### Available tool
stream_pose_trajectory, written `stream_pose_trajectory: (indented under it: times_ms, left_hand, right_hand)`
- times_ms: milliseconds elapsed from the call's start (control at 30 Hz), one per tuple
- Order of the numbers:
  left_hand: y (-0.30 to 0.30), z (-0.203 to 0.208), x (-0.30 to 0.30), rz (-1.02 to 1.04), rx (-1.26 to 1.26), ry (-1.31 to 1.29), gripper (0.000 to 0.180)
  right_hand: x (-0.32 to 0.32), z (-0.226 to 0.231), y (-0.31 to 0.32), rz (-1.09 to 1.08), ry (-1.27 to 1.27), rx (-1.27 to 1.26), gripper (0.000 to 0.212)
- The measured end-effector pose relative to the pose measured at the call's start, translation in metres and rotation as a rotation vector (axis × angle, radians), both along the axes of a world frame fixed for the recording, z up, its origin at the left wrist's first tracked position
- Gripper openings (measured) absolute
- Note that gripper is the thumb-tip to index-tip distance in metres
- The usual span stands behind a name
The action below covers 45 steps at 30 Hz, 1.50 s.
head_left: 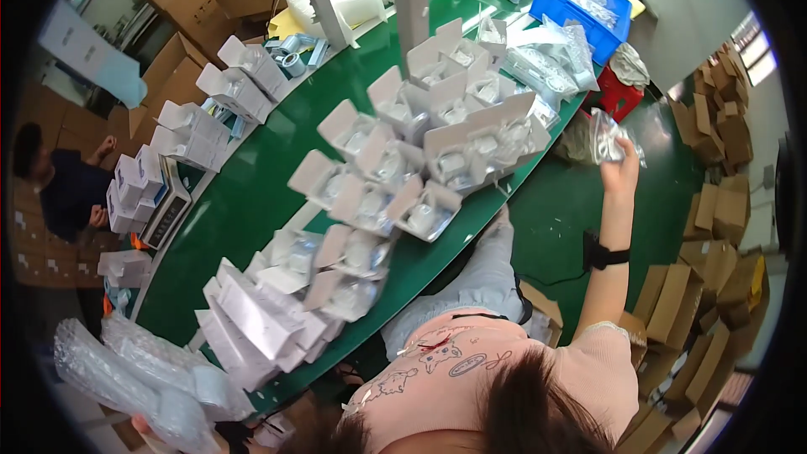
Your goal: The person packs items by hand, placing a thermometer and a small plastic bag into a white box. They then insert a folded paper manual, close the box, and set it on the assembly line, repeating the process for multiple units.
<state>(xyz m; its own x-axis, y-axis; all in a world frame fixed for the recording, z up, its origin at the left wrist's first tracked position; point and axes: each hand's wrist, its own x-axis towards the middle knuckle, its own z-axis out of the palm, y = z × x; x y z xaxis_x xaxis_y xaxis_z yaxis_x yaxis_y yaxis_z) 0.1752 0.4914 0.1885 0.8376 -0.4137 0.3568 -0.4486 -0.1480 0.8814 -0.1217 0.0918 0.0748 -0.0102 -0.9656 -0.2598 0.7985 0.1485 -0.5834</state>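
Out to the right, my right hand (620, 166) is closed around a small clear plastic bag (607, 136) with white parts inside, held away from the table edge. At the lower left, bubble-wrapped packs (147, 370) cover most of my left hand (141, 425). Only a bit of that hand shows at their lower edge, and it appears to grip them. Open white boxes (370, 206) stand in rows on the green table (256, 193), with clear-wrapped white items in them. Nearer my left arm, several white boxes (252, 319) lie tilted against each other.
A blue bin (584, 8) of clear bags sits at the far right end, beside loose bagged parts (546, 63). Grey posts (409, 4) rise from the table. Across it, a person (71, 181) works by more white boxes (193, 134). Cardboard cartons (672, 303) stack up on the right.
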Motion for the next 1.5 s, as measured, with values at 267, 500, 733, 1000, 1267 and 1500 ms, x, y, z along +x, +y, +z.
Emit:
stream_pose_trajectory:
  times_ms: [267, 500, 733, 1000, 1267, 1500]
  left_hand:
    - [-0.105, -0.034, -0.040, -0.268, -0.237, 0.670, 0.056]
    - [-0.350, 0.002, -0.183, -0.358, -0.331, 1.269, 0.060]
    - [-0.566, -0.167, -0.158, -0.081, 0.286, 0.608, 0.080]
    - [-0.604, -0.222, -0.145, 0.257, 0.708, 0.329, 0.071]
    - [-0.389, -0.038, -0.165, -0.502, 0.232, 0.505, 0.026]
    - [-0.173, -0.005, 0.028, 0.361, 0.862, -0.537, 0.036]
  right_hand:
    - [0.009, -0.063, -0.275, 0.210, 0.748, -0.535, 0.048]
    - [0.051, -0.096, -0.342, 0.579, 1.422, -0.861, 0.065]
    - [0.045, -0.083, -0.329, 0.351, 1.871, -1.338, 0.067]
    - [0.048, -0.095, -0.290, 0.425, 1.508, -1.440, 0.044]
    - [0.072, -0.024, -0.273, 0.543, 1.157, -1.469, 0.024]
    - [0.149, 0.105, -0.175, 0.814, 0.699, -1.744, 0.019]
